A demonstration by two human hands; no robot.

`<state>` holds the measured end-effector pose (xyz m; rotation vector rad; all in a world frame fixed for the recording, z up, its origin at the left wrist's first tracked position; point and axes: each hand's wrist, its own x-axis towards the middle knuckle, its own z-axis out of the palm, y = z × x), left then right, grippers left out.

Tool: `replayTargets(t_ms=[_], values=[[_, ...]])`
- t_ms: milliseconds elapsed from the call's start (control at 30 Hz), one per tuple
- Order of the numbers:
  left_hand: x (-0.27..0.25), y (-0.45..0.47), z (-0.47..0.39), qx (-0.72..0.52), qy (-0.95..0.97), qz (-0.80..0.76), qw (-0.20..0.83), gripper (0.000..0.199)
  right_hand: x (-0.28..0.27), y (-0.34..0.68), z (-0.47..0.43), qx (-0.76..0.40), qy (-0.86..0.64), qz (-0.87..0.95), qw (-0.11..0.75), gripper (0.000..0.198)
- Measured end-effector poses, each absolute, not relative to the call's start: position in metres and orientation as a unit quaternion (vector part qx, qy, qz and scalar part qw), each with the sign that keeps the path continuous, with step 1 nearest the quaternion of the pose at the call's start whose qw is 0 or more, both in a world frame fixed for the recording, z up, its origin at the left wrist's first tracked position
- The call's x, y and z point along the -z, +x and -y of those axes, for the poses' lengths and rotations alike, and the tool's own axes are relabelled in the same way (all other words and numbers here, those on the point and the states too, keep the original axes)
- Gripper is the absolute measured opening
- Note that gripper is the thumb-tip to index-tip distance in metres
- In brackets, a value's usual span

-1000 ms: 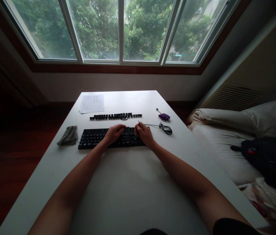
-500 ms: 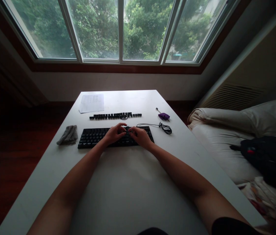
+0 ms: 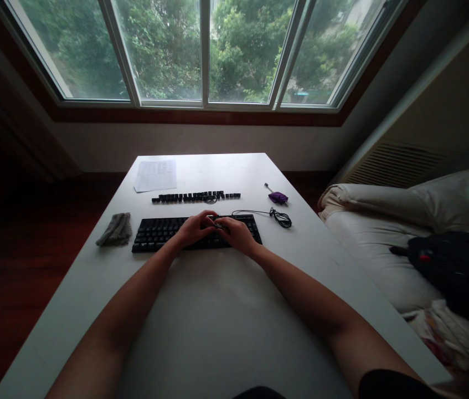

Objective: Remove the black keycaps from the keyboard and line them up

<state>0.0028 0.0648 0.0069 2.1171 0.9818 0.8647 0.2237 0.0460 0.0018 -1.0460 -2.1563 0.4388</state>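
Note:
A black keyboard (image 3: 157, 235) lies on the white table (image 3: 217, 310), its cable (image 3: 282, 218) coiled at the far right. Over its middle-right part my left hand (image 3: 196, 229) is closed, thumb and fingers bent together. My right hand (image 3: 237, 235) meets it from the other side, also closed, fingertips against the left ones. Something small may sit between the fingertips, but it is too small and covered to name. Behind the keyboard stand several loose black keycaps (image 3: 184, 197) in rows, with a dark ring-shaped item (image 3: 210, 200) at their front.
A crumpled grey cloth (image 3: 116, 229) lies left of the keyboard. A printed paper sheet (image 3: 155, 175) is at the back left. A small purple item (image 3: 278, 198) with a thin brush-like stick (image 3: 268, 187) is at the back right. A sofa (image 3: 367, 249) with a dark bag (image 3: 454, 266) flanks the table.
My right hand has shifted slightly left, its fingers now closer to the left hand's fingertips. My left fingers have drawn in a little. Other things have stayed put.

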Motion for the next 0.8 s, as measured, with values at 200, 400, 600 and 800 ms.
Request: replayTargets(t_ms=[200, 400, 600, 800], values=[[-0.0081, 0.0033, -0.0637, -0.332, 0.803, -0.376, 0.323, 0.048, -0.0021, 0.2225, -0.0460, -0.169, -0.392, 0.838, 0.341, 0.024], [-0.0076, 0.0028, -0.0638, -0.335, 0.798, -0.378, 0.328, 0.047, -0.0017, 0.2224, -0.0458, -0.171, -0.401, 0.831, 0.346, 0.020], [-0.0075, 0.0022, -0.0638, -0.338, 0.796, -0.374, 0.337, 0.044, -0.0037, 0.2224, -0.0436, -0.171, -0.402, 0.827, 0.354, 0.020], [-0.0113, 0.0029, -0.0621, -0.340, 0.799, -0.373, 0.327, 0.038, -0.0051, 0.2221, -0.0424, -0.153, -0.407, 0.831, 0.346, 0.021]])
